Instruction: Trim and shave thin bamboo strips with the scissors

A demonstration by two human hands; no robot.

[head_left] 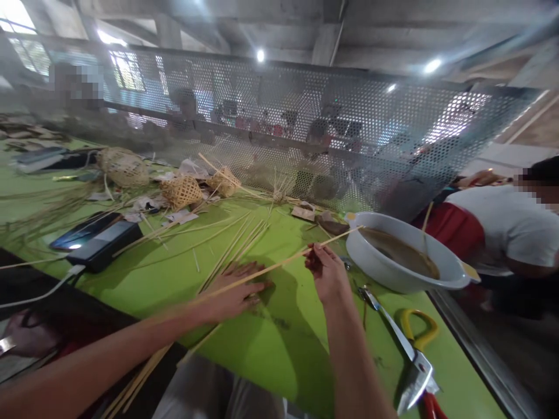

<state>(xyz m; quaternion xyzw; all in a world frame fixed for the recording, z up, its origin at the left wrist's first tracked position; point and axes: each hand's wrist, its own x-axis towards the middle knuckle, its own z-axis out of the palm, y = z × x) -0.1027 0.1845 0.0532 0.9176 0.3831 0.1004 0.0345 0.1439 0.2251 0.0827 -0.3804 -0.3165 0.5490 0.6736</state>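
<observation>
My right hand (325, 269) pinches a long, thin bamboo strip (279, 263) above the green table (279, 326). One end of that strip reaches over the rim of a white basin (393, 224) holding brownish water, and the other runs back across my left forearm. Palm down, with fingers stretched, my left hand (233, 291) lies on the table over several loose bamboo strips (238, 241). Scissors with a yellow handle (419, 330) and another metal tool (384, 314) lie beside my right forearm.
Woven bamboo baskets (181, 192), paper scraps and strips lie at the back left. A black power bank (105, 244) with a white cable and a phone (82, 228) sit at left. A perforated metal screen (279, 128) borders the far edge. Another person (506, 227) bends at right.
</observation>
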